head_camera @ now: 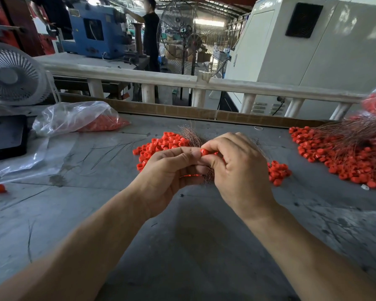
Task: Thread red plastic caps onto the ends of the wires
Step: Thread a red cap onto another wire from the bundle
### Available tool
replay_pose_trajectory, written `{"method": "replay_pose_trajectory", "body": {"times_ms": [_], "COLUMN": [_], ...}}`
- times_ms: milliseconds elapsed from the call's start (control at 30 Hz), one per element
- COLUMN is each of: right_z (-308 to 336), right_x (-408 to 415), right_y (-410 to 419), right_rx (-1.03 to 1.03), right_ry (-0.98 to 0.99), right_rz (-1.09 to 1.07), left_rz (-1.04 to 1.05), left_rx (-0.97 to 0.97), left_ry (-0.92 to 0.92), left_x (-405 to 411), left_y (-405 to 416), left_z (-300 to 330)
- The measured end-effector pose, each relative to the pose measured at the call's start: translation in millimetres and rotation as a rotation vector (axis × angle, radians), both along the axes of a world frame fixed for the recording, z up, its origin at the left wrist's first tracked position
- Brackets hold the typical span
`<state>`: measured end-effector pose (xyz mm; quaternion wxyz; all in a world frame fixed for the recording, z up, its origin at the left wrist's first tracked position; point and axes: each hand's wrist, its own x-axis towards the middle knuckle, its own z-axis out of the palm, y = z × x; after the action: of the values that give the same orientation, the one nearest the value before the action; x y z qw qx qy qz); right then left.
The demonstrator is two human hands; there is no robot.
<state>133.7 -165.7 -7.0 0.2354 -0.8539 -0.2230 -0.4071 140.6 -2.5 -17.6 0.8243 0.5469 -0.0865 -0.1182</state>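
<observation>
At frame centre both hands, left point(172, 170) and right point(237, 164), pinch one small red plastic cap point(204, 152) over thin coppery wires point(190, 135), capped bundles point(356, 144) right, loose caps point(159, 144) remaining on the grey worktop point(193, 235).

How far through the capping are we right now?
Done: a heap of wires with red caps on them lies at the right. In hand: the right hand pinches one cap at its fingers while the left hand grips a bundle of bare wires. Left: that bundle, the loose caps behind the hands and a bag of caps at the left.
</observation>
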Motion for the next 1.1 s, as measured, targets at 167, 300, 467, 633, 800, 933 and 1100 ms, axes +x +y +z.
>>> {"method": "replay_pose_trajectory", "body": {"times_ms": [167, 300, 467, 633, 800, 933, 1100], "right_z": [-2.8, -2.6, -2.7, 2.9, -0.5, -2.9, -3.5], "right_x": [2.2, 4.3, 4.8, 4.2, 1.7, 3.2, 5.2], "right_y": [0.6, -0.2, -1.4, -1.2, -2.1, -2.2, -2.6], "right_rx": [-0.005, -0.019, -0.03, -0.068, -0.04, 0.06, 0.1], "right_ry": [-0.049, -0.067, -0.076, -0.015, 0.089, 0.136, 0.125], "right_rz": [0.001, 0.022, 0.041, 0.053, 0.129, 0.199, 0.243], "left_rz": [-0.008, -0.02, -0.017, 0.065, 0.158, 0.172, 0.152], "left_rx": [0.002, -0.008, 0.007, -0.01, 0.001, 0.023, -0.002], "left_ry": [0.001, 0.003, -0.018, -0.05, -0.103, -0.115, -0.084], "left_x": [0.6, 1.9, 2.3, 4.6, 7.0, 7.9, 7.3], "left_y": [0.9, 1.4, 1.0, 2.1, 3.0, 3.7, 5.4], "left_z": [-0.6, -0.3, -1.3, -3.2, -4.5, -6.0, -3.7]}}
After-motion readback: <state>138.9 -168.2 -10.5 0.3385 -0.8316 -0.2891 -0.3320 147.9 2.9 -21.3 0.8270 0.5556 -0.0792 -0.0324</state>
